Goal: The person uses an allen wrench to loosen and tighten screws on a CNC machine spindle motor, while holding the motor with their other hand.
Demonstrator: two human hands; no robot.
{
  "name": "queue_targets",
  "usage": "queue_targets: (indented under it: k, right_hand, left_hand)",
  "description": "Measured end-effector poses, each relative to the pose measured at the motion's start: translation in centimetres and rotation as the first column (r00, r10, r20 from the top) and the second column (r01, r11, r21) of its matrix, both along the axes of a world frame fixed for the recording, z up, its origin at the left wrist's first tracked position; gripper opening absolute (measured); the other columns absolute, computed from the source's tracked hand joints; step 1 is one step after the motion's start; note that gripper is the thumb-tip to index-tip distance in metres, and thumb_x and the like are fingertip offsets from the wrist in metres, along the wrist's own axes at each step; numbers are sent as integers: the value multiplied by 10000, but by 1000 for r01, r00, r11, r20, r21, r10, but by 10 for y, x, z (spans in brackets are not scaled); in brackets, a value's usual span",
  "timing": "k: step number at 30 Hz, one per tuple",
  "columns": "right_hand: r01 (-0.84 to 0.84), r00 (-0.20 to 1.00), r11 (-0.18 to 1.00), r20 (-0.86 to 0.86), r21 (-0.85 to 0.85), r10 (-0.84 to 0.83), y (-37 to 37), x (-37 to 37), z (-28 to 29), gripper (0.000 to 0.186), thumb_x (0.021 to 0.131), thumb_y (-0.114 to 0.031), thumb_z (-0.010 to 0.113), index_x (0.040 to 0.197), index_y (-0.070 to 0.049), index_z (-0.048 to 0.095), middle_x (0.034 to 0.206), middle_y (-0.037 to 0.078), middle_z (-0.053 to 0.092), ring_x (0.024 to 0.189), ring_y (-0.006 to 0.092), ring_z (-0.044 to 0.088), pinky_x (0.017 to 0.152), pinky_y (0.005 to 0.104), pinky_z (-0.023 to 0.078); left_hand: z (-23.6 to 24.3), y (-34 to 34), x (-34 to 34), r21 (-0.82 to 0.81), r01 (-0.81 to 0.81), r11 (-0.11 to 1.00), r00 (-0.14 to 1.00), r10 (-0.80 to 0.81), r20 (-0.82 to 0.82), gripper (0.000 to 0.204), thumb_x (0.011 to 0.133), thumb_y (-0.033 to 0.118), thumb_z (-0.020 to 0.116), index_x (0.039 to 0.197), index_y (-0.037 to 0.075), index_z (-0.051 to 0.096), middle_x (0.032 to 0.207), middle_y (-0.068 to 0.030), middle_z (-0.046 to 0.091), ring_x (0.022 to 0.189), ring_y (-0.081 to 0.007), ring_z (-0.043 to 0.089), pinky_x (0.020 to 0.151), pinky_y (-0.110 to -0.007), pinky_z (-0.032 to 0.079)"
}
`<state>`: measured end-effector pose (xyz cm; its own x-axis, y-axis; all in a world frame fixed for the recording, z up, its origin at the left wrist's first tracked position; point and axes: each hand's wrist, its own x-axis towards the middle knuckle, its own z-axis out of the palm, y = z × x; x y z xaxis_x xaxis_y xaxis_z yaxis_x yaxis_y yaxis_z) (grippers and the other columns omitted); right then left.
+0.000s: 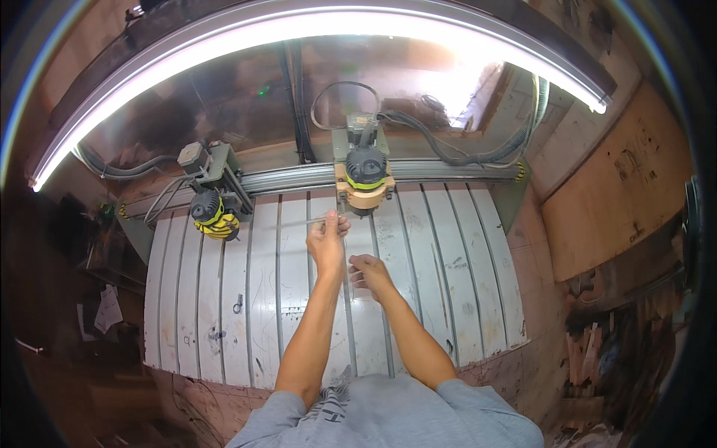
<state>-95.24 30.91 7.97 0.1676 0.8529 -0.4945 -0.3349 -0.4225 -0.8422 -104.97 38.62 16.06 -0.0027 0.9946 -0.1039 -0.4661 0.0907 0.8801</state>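
Note:
My left hand (326, 240) is closed on a thin, straight metal rod (302, 222), with its left end faint and blurred. The rod's right end reaches to the front of a wooden clamp (364, 197) around a grey and lime-green router motor (366, 166); whether they touch, I cannot tell. Lower and to the right, over the slotted white bed (258, 299), my right hand (371, 275) holds nothing visible, its fingers loosely bent and apart.
A second router motor (213, 213), yellow and black, hangs at the left of the same metal gantry rail (291, 178). Cables (470, 158) loop behind. A bright tube light (321, 22) arches overhead. Small dark bits (237, 305) lie on the bed; wood offcuts (590, 358) stand at right.

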Motion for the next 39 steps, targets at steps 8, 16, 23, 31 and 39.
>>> queue_targets:
  k: [8,16,23,31,39]
  right_hand:
    - [106,920,950,332,294,-206,-10,25,76,311,984,-292,701,1069,6,670,854,72,668,642,136,619,551,268,518]
    - [-301,616,661,670,687,-415,-31,25,187,247,933,-210,749,994,24,697,844,112,677,729,183,649,659,326,513]
    - [-68,621,746,614,662,-488,-24,79,181,219,1002,-178,673,930,29,686,760,114,652,621,191,629,552,350,473]
    - [-138,619,687,604,713,-502,-2,99,189,190,1001,-157,661,941,20,691,728,102,668,633,180,640,585,332,495]
    - [-192,565,665,635,722,-527,21,99,189,207,994,-171,673,944,29,687,713,101,654,604,164,602,574,331,476]
  left_hand:
    - [11,3,-12,-126,-36,991,963,68,261,387,1101,356,496,990,-4,586,824,-112,679,744,-192,699,725,-323,554]
    - [33,-62,8,615,365,699,652,280,-705,177,1036,175,581,1005,4,616,827,-155,626,772,-306,686,681,-369,540]
    - [50,-52,46,386,263,884,831,-4,-556,372,1007,375,670,1031,4,645,885,-104,646,764,-221,689,687,-342,556]
    - [41,-28,70,-63,486,872,858,-463,223,333,1061,376,596,1100,49,646,959,-41,676,860,-154,675,819,-305,566]
    - [38,-10,73,-115,494,862,841,-439,317,291,1061,348,601,1080,61,643,895,1,658,798,-122,653,773,-277,562]
